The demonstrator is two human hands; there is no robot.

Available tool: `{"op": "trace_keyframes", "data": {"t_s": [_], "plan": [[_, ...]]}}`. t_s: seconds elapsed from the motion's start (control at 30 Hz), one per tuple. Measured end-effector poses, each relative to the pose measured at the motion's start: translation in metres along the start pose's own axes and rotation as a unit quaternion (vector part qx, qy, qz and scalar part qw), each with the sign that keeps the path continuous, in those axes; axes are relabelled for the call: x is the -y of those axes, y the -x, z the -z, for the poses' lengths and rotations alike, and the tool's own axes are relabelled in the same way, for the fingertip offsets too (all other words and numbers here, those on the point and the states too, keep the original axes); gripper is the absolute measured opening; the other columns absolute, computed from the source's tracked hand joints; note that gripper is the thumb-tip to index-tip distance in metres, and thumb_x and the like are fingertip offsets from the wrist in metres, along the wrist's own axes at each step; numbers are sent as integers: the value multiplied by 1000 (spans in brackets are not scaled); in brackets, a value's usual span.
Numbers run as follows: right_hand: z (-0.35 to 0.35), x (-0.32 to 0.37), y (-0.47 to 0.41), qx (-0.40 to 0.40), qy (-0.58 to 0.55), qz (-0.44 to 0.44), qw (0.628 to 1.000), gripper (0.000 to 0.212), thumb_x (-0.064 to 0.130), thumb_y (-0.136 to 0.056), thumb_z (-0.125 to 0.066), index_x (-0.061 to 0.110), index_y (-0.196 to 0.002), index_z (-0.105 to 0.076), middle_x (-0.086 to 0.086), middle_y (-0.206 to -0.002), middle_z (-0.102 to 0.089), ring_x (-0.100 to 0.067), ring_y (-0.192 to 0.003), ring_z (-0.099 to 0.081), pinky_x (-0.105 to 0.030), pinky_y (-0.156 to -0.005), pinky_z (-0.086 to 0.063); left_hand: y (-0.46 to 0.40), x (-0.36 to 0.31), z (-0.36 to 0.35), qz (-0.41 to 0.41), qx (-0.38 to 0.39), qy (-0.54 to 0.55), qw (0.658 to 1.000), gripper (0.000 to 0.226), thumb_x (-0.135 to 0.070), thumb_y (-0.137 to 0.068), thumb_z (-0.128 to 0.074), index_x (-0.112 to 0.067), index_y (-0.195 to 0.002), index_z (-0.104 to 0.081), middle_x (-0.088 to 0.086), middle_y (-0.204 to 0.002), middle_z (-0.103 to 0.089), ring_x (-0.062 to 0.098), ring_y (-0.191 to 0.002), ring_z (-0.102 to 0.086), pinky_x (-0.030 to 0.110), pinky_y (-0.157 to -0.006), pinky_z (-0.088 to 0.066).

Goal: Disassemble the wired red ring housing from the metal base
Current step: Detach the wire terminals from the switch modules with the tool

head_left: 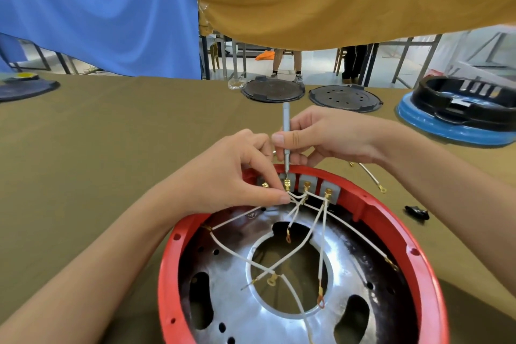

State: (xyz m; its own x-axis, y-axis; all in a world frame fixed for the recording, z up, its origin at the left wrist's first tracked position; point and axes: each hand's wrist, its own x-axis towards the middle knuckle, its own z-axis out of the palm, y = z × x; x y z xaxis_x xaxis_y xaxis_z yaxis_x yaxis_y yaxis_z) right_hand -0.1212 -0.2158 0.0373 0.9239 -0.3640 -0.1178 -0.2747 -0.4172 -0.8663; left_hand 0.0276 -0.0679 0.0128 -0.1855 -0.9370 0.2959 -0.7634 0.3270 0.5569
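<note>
Gripping 1 screwdriver (286,137) w/ right hand (329,134), left hand (237,173) fingers pinching white wire (293,198), 4 terminals

A table covered in olive-brown cloth (111,131) carries the round red plastic ring housing (391,220) at the near edge. Beside its right rim lie a loose white wire with a brass ring terminal (371,176) and a small black plastic piece (417,212). Along the far edge rest two dark round lids (272,90), the right one perforated (344,98), a black ring on a blue base (458,123), and a dark disc (25,88) at far left.

Red ring housing (391,220) glossy plastic; metal base (243,313) shiny; tablecloth (111,134) matt.
</note>
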Motion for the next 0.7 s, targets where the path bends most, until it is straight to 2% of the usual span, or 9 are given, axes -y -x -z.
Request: {"op": "trace_keyframes", "data": {"t_s": [0.1, 0.2, 0.3, 0.4, 0.5, 0.57, 0.7], "plan": [[0, -4, 0, 21, -29, -3, 999, 27, 46, -82, -66, 20, -77, -73, 3, -71, -65, -8, -67, -59, -21, -66, -52, 0, -1, 0, -5, 3, 4, 1000, 5, -37, -75, -82, -33, -76, -80, -16, -74, -43, 11, -83, -45, 15, -78, -35], [-2, -8, 4, -13, -15, 27, 999, 29, 48, -80, -66, 20, -75, -73, 2, -71, -66, -9, -67, -60, -25, -69, -52, 0, -1, 0, -3, 0, 1, 1000, 7, -39, -75, -81, -33, -75, -79, -15, -73, -44, 9, -82, -46, 15, -76, -34], [-6, -9, 15, -71, 21, 105, 992, 36, 45, -82, -65, 10, -85, -73, -6, -75, -70, -11, -68, -65, -23, -69, -57, 1, -2, 0, 0, -14, -4, 1000, 8, -41, -74, -81, -33, -73, -78, -15, -72, -48, 9, -82, -48, 17, -75, -36], [-11, -6, 19, -84, 32, 148, 985, 32, 38, -83, -65, 8, -90, -72, -13, -82, -71, -13, -70, -67, -23, -68, -57, 1, -2, -1, -4, -25, -17, 1000, 8, -40, -74, -81, -32, -73, -79, -11, -65, -47, 14, -76, -49, 22, -72, -40], [-11, -8, 17, -83, 25, 131, 988, 31, 39, -83, -63, 9, -87, -72, -13, -77, -70, -12, -68, -65, -24, -68, -56, 1, -2, -1, -16, -23, -6, 1000, 6, -33, -75, -83, -28, -74, -80, -9, -58, -46, 16, -68, -49, 18, -68, -38], [-9, -11, 15, -76, 5, 107, 991, 29, 40, -84, -63, 13, -83, -72, -2, -68, -67, -9, -65, -62, -20, -67, -54, 1, -2, -1, -25, -17, -2, 1000, 5, -30, -76, -83, -25, -75, -80, -9, -56, -46, 16, -66, -49, 14, -67, -35], [-5, -14, 7, -41, -13, 64, 997, 32, 48, -83, -65, 17, -81, -72, -1, -72, -64, -9, -67, -60, -23, -68, -50, 0, -1, -1, -40, -8, 3, 999, 7, -28, -77, -83, -22, -78, -81, -7, -57, -46, 11, -64, -48, 9, -66, -34]]}}
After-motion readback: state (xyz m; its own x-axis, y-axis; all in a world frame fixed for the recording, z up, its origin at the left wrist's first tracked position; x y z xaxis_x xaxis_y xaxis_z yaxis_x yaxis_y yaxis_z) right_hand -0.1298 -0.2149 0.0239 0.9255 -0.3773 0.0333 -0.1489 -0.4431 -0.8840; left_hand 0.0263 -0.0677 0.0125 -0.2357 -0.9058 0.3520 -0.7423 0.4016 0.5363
